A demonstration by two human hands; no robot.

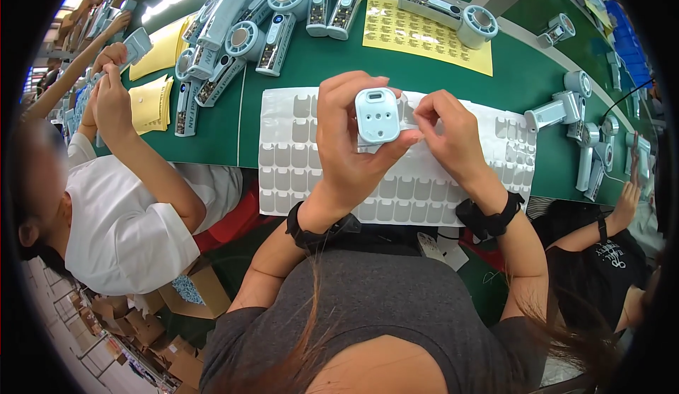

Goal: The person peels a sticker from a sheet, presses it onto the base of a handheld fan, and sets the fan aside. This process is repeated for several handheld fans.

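My left hand point(341, 143) is wrapped round a pale blue plastic piece point(378, 116), its rounded rectangular end turned up. That end has a slot near the top and several small holes; the rest of the piece is hidden beneath it. Close by on its right, my right hand point(456, 136) is closed in a pinch, and what the fingertips hold, if anything, cannot be made out. Under both hands lies a large white sheet of grey rounded stickers point(417, 190), with some spots at its right side bare of grey.
Handheld fans point(279, 37) in pale blue crowd the far left of the green table point(212, 139). Another fan point(453, 18) rests on a yellow printed sheet point(424, 44). More fans point(566, 107) lie at right. A co-worker in white point(127, 217) sits left, another in black point(601, 267) right.
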